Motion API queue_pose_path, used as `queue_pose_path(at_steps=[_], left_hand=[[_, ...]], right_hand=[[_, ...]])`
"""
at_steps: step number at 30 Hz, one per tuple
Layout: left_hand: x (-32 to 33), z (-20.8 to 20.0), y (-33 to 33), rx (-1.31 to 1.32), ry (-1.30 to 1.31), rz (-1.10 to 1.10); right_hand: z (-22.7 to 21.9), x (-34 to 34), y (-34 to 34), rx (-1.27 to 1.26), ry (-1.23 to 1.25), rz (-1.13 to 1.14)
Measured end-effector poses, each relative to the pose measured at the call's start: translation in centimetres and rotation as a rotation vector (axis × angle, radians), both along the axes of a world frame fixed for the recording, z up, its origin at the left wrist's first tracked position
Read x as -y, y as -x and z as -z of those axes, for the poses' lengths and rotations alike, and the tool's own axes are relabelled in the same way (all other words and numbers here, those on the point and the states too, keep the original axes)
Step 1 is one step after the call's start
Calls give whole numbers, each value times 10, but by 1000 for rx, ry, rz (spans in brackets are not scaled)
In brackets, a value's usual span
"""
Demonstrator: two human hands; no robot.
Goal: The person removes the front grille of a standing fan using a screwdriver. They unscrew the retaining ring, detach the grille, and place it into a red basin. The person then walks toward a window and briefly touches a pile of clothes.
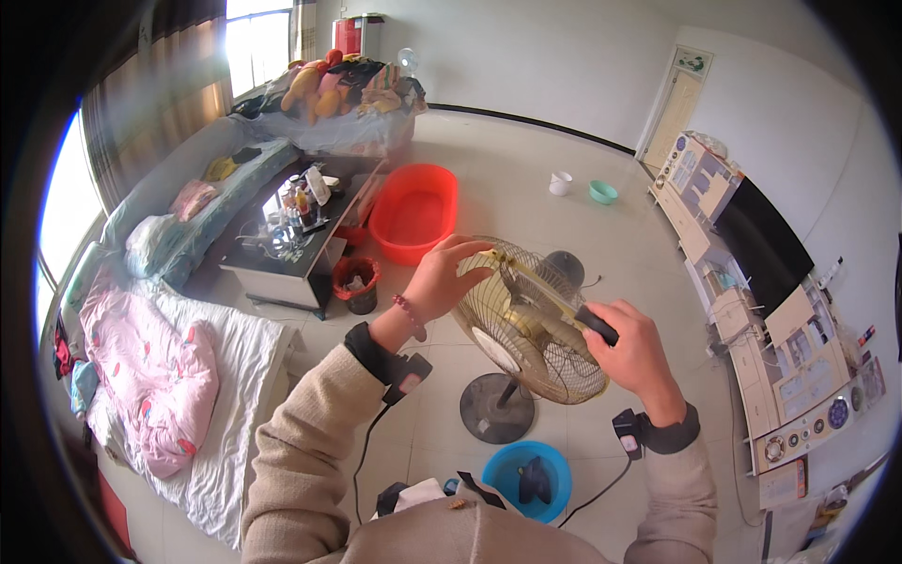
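A standing fan [517, 343] with a pale yellow wire guard and a round dark base stands in front of me, its head tilted. My left hand [440, 287], a beaded bracelet on its wrist, is at the upper rim of the guard, with thumb and fingers curled around a yellowish part there. In my right hand [637, 346] is a black-handled tool [598, 324] that looks like a screwdriver. Its thin shaft seems to run along the guard toward the left hand. Where the tip ends is too small to tell.
Below the fan is a blue basin [554, 479] holding a dark item. A red tub [413, 246], a trash bin [357, 284] and a coffee table [282, 268] stand left. A second dark round base [566, 268] lies behind the fan. A TV cabinet [700, 249] lines the right wall.
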State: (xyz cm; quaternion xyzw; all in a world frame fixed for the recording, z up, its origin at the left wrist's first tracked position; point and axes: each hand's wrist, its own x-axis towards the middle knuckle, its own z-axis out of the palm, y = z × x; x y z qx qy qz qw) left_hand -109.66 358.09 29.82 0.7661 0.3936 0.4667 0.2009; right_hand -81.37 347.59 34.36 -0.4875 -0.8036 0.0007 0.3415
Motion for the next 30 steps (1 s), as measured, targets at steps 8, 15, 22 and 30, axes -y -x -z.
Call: queue_pose_path(at_steps=[8,15,22,30], left_hand=[[-48,-2,-9,-164,-129,212],[-65,6,-10,-71,-13,331],[-66,8,-17,-24,-45,356],[-67,10,-19,-19,-35,356]], right_hand=[[-10,0,11,-40,42,91],[-9,-1,18,-15,68,102],[-11,3,17,-42,94,143],[-10,2,17,-39,85,141]])
